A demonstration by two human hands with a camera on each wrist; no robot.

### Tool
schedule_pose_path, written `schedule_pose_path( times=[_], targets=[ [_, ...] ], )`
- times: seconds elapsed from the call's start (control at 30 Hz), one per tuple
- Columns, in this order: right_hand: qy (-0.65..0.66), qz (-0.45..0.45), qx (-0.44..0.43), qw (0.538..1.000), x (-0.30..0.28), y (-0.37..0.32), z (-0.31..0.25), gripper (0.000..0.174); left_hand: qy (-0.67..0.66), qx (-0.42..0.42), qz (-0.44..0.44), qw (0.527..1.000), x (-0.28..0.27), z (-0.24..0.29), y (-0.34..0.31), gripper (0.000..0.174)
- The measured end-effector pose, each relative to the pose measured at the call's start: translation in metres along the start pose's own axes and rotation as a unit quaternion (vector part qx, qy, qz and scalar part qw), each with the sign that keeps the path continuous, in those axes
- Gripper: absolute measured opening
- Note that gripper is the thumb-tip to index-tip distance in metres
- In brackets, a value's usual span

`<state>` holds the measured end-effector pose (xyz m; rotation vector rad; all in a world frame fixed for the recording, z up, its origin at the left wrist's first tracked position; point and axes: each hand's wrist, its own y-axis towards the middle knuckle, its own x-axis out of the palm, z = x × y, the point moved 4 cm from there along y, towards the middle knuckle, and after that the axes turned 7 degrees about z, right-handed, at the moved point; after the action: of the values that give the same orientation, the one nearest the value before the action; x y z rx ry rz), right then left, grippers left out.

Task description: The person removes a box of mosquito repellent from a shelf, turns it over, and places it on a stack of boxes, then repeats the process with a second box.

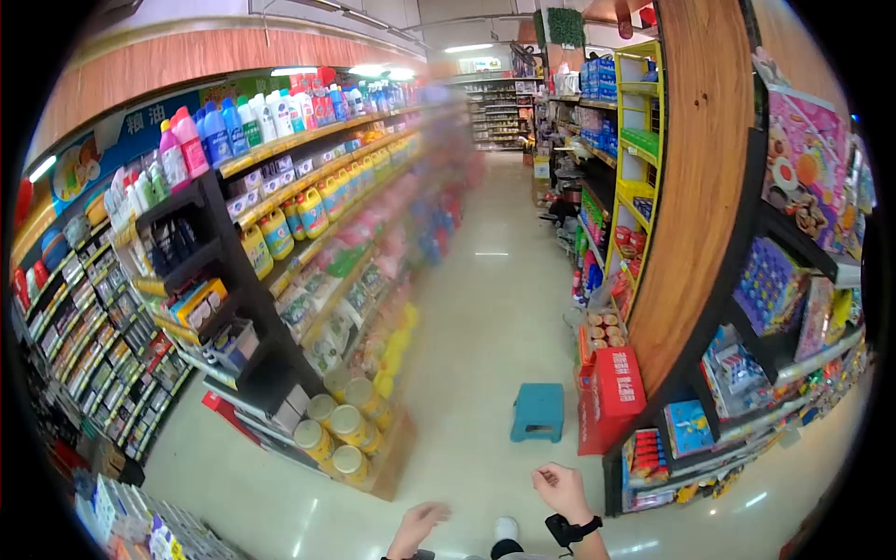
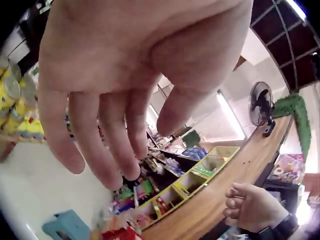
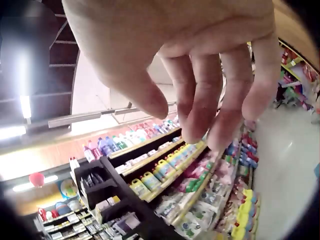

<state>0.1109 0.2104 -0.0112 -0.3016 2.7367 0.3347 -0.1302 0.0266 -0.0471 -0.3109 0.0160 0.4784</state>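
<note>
My left hand (image 1: 420, 528) hangs low in front of my body, holding nothing. Its fingers (image 2: 107, 130) droop in a loose bend in the left wrist view, spread slightly apart. To the right, my right hand (image 1: 562, 489) is raised a bit higher, with a black band (image 1: 571, 530) on its wrist. The right wrist view shows an empty palm (image 3: 175, 30) and loosely curled fingers. Nearest ahead of the hands stands a blue-green plastic stool (image 1: 539, 411) on the floor. Neither hand touches any goods.
A store aisle floor (image 1: 471, 308) runs ahead between shelves. Detergent jugs (image 1: 277, 233) and bottles line the left shelf, with yellow lidded tubs (image 1: 349, 425) at its low corner. On the right are a red box (image 1: 616, 387), a wooden pillar (image 1: 700, 177) and toy shelves.
</note>
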Motion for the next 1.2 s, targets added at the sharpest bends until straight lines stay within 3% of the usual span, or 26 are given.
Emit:
schedule_pose_path(
  times=[0.1,0.23,0.33,0.43,0.53,0.6,0.63,0.67,0.77,0.83,0.9,1.03,1.2],
  targets=[
    [0.071,-0.025,0.019,0.997,0.014,0.064,0.012,0.017,-0.027,0.043,0.072,0.996,-0.017,0.019,0.056,0.035],
    [0.040,-0.041,-0.023,0.998,0.040,0.150,-0.020,0.019,-0.041,0.054,0.105,0.992,-0.023,0.048,0.122,0.031],
    [0.129,-0.114,-0.020,0.985,0.069,0.191,-0.017,0.015,-0.069,0.043,0.100,0.992,-0.020,0.066,0.156,0.030],
    [0.216,-0.183,0.055,0.957,0.102,0.231,-0.013,0.015,-0.091,0.036,0.105,0.990,-0.036,0.059,0.210,0.029],
    [0.210,-0.202,0.046,0.955,0.150,0.281,0.005,0.018,-0.080,0.005,0.109,0.991,-0.066,0.053,0.267,0.027],
    [0.188,-0.214,0.065,0.956,0.181,0.310,0.009,0.019,-0.130,0.055,0.136,0.981,-0.081,0.063,0.299,0.028],
    [0.187,-0.203,0.066,0.959,0.198,0.323,0.012,0.021,-0.159,0.079,0.148,0.973,-0.088,0.068,0.314,0.028],
    [0.181,-0.191,0.060,0.963,0.215,0.343,0.011,0.022,-0.115,0.048,0.115,0.985,-0.102,0.067,0.338,0.030],
    [0.106,-0.174,-0.006,0.979,0.239,0.401,-0.012,0.022,-0.155,0.010,0.124,0.980,-0.134,0.058,0.414,0.025],
    [0.075,-0.145,-0.042,0.986,0.256,0.439,-0.027,0.017,-0.119,0.035,0.140,0.982,-0.146,0.096,0.450,0.017],
    [0.012,-0.117,-0.079,0.990,0.267,0.471,-0.043,0.015,-0.103,0.052,0.131,0.985,-0.153,0.116,0.483,0.020],
    [0.028,-0.085,-0.064,0.994,0.280,0.502,-0.049,0.015,-0.151,0.008,0.108,0.983,-0.149,0.154,0.528,0.020],
    [0.017,-0.050,-0.039,0.998,0.287,0.552,-0.020,0.015,-0.159,-0.030,0.078,0.984,-0.145,0.146,0.601,0.019]
  ],
)
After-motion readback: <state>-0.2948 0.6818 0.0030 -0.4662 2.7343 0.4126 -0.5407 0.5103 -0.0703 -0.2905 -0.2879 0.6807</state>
